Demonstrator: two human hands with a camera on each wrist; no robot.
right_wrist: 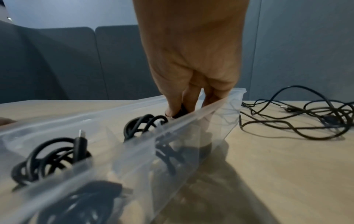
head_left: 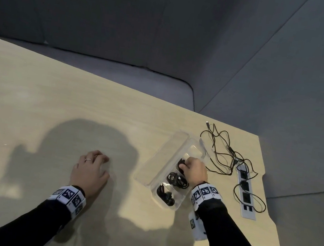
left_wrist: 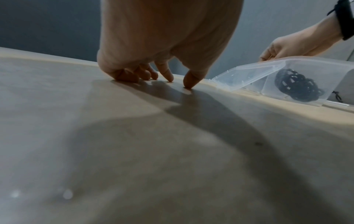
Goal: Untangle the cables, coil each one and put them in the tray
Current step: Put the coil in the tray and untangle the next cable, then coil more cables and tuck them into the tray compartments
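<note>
Inside the tray (head_left: 177, 137), the right hand (head_left: 194, 168) pinches a coiled cable (right_wrist: 145, 126), light, limp and apt to spring loose unless grasped across its loops, while beside the tray the left hand (head_left: 90, 170) rests fingertips-down, holding nothing.

A pale, light-wood bench (head_left: 56, 97) with faint grain carries a clear, colourless plastic tray (head_left: 151, 171). The coiled cables (head_left: 177, 180) inside it are black, and so are the loose cables (head_left: 225, 152) lying beside it. A power strip (head_left: 248, 194) set into the bench is light grey with black sockets. Both sleeves (head_left: 235, 233) are black, and each wristband (head_left: 68, 196) is white with black square code patterns. The sofa (head_left: 129, 24) behind is dark blue-grey.
</note>
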